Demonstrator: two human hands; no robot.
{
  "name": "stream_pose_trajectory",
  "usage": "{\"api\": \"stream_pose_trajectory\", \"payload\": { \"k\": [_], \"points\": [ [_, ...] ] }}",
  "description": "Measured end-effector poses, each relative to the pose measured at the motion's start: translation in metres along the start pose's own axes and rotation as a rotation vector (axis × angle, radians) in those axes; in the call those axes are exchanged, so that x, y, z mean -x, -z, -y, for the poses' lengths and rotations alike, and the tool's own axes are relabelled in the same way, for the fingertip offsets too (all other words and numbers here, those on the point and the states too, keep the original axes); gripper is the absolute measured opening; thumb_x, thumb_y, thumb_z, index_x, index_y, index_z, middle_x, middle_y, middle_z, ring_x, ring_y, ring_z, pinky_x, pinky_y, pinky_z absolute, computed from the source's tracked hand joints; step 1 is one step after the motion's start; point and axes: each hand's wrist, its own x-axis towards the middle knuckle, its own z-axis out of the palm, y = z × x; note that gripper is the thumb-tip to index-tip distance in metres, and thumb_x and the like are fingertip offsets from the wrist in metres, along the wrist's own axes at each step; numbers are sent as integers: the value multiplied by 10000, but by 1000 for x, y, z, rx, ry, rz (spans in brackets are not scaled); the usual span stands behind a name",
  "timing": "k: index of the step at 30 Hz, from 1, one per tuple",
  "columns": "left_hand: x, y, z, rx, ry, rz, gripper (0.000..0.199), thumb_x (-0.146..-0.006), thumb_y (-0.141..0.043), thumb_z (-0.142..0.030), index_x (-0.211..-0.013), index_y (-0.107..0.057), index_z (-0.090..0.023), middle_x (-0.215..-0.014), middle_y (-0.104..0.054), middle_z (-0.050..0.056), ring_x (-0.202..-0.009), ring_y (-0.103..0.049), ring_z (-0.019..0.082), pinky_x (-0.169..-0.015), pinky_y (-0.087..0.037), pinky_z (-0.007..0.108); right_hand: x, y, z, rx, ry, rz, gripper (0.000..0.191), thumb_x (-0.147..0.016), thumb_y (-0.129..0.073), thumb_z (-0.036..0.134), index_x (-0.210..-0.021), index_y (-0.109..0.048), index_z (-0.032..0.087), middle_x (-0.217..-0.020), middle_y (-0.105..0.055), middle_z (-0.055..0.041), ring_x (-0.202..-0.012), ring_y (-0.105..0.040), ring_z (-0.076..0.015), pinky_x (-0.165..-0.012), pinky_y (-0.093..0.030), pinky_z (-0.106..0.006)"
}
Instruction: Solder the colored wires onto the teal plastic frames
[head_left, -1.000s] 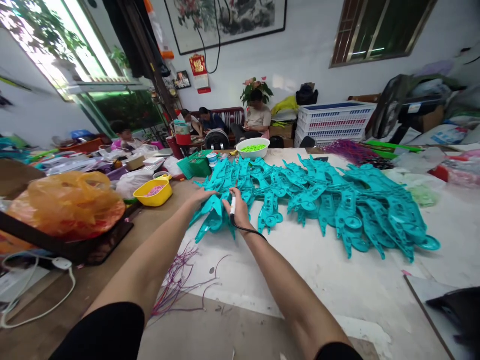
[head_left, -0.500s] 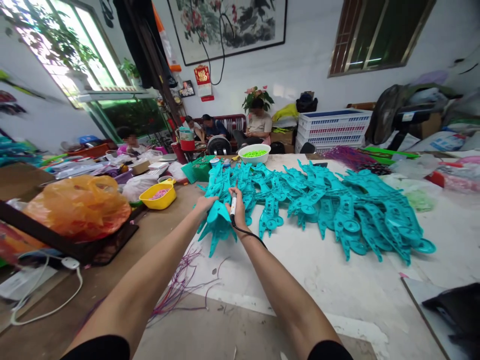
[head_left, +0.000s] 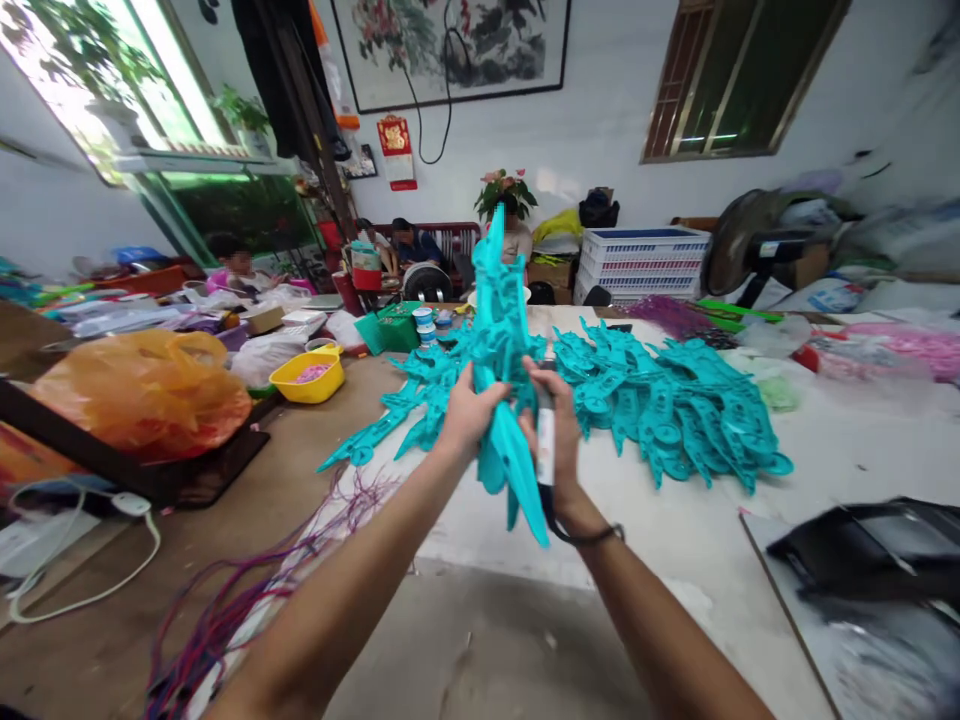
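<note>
Several teal plastic pieces (head_left: 499, 310) are bunched together upright above the table, slightly blurred. My left hand (head_left: 469, 412) is closed around their left side, thumb across the front. My right hand (head_left: 559, 425) is closed on a white pen-like tool (head_left: 546, 440) with a black cord and presses against the right side of the same pieces. The tool's tip points up. Behind and to the right lies a long pile of teal pieces (head_left: 675, 405), and more teal pieces (head_left: 375, 435) lie to the left.
Purple and red wires (head_left: 217, 610) lie at the front left. A yellow basket (head_left: 307, 375) and an orange bag (head_left: 142, 395) stand further left. Black items (head_left: 870, 550) rest at the right. White crates (head_left: 641, 262) and seated people (head_left: 420, 250) are in the background.
Both hands have lifted the teal pieces from the table, up and slightly right, and they now stand upright. More wires show at the lower left as the view has shifted.
</note>
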Motion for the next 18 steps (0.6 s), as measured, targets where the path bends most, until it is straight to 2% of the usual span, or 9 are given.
{"api": "stream_pose_trajectory", "payload": {
  "k": [2,4,6,8,10,12,15,18],
  "points": [
    [54,-22,-9,133,117,97,486,-643,-713,-239,-1105,-574,-177,-984,-691,67,-785,-683,211,-686,-545,310,26,56,41,256,17,-17,416,-794,-484,112,-1189,-474,245,-1323,-583,-54,-1162,-587,-187,-893,-520,-316],
    [111,-35,-11,269,292,185,479,-660,-702,-248,-1108,-556,-165,-1050,-685,104,-855,-693,251,-715,-553,342,60,109,83,459,-15,-10,381,-815,-503,130,-1176,-480,249,-1293,-608,-56,-1034,-648,-170,-761,-539,-271],
    [164,-35,-3,406,487,259,468,-676,-684,-255,-1110,-545,-148,-1085,-684,142,-898,-696,285,-769,-554,391,100,152,119,647,-113,-81,359,-811,-539,161,-1158,-496,243,-1229,-645,-68,-961,-668,-177,-708,-532,-267],
    [206,-27,16,512,690,314,450,-677,-662,-263,-1091,-557,-120,-1056,-697,175,-929,-694,309,-830,-541,428,139,182,140,713,-212,-136,341,-785,-555,187,-1120,-514,228,-1177,-664,-87,-985,-659,-205,-692,-525,-277],
    [232,-16,42,564,867,358,418,-663,-642,-264,-1038,-590,-87,-1001,-710,196,-967,-684,322,-872,-525,430,174,199,142,703,-326,-160,343,-754,-546,201,-1096,-523,217,-1158,-663,-98,-987,-655,-221,-680,-521,-282],
    [244,-6,68,541,965,407,359,-653,-625,-250,-968,-623,-79,-941,-721,187,-957,-687,308,-862,-528,405,202,204,128,668,-444,-185,369,-724,-529,211,-1092,-522,210,-1149,-660,-97,-970,-657,-222,-702,-522,-292],
    [245,3,96,363,988,406,190,-665,-634,-211,-826,-637,-110,-747,-719,105,-729,-703,226,-716,-551,328,230,200,94,577,-546,-241,422,-684,-494,230,-1104,-513,197,-1135,-657,-107,-1007,-640,-231,-778,-518,-327],
    [240,5,107,228,977,336,94,-675,-676,-181,-713,-621,-115,-592,-674,53,-524,-637,164,-575,-526,274,248,198,64,480,-588,-246,465,-664,-463,230,-1125,-501,192,-1170,-640,-125,-1007,-639,-230,-777,-513,-332]
  ]
}}
